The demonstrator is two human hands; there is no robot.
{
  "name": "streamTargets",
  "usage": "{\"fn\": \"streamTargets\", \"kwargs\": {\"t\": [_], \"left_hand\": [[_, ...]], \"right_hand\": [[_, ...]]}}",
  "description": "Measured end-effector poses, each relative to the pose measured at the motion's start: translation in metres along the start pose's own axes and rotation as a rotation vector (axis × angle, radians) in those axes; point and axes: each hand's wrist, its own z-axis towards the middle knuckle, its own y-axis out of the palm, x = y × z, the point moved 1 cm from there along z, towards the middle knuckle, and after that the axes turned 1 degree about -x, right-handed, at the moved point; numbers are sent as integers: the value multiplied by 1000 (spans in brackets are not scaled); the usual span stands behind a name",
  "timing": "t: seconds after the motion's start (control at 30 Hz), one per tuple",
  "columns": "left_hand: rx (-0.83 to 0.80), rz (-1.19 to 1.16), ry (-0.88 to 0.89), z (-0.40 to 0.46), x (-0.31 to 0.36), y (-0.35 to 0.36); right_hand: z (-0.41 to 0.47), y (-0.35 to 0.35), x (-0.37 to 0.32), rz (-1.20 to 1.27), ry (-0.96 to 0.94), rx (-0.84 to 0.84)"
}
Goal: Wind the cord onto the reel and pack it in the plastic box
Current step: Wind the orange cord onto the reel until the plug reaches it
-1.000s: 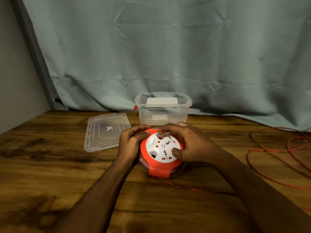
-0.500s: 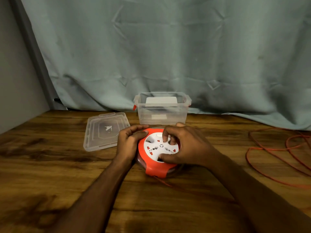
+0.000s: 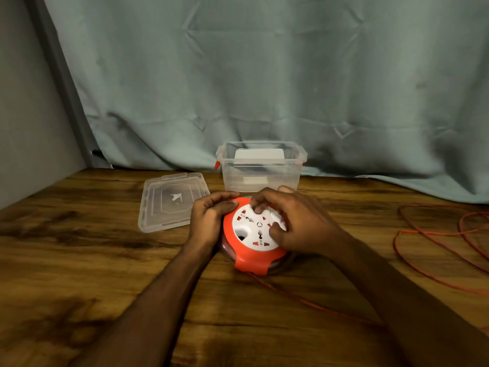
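An orange reel (image 3: 248,258) with a white socket face lies flat on the wooden table (image 3: 79,260). My left hand (image 3: 209,221) clasps its left rim. My right hand (image 3: 296,223) rests on top, fingers pressed on the white disc. A thin orange cord (image 3: 312,304) leaves the reel's front and runs right under my forearm to loose loops (image 3: 434,234) at the table's right. The clear plastic box (image 3: 260,168) stands open just behind the reel.
The box's clear lid (image 3: 172,205) lies flat to the left of the box. A white label shows inside the box. A pale green curtain hangs behind the table, and a grey wall closes the left side.
The white disc has rotated under my right hand's fingers, the sockets sitting at new angles. The cord in front of the reel has shifted. My left hand has stayed on the rim.
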Motion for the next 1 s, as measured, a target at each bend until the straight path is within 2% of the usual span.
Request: {"fn": "streamTargets", "kwargs": {"t": [0.1,0.3,0.7,0.9,0.93,1.0], "left_hand": [[-10,23,3,1,-1,0],[-17,46,7,-2,0,-1],[-2,48,5,-2,1,-1],[-8,36,12,-4,3,-1],[-7,29,12,-4,3,-1],[-1,22,9,-3,2,-1]], "right_hand": [[0,-3,10,13,53,-112],[-1,-6,13,91,34,-108],[-1,10,-8,-62,89,75],[-3,16,-13,35,-68,299],[-3,13,-11,49,-82,301],[-1,4,-7,58,-80,191]]}}
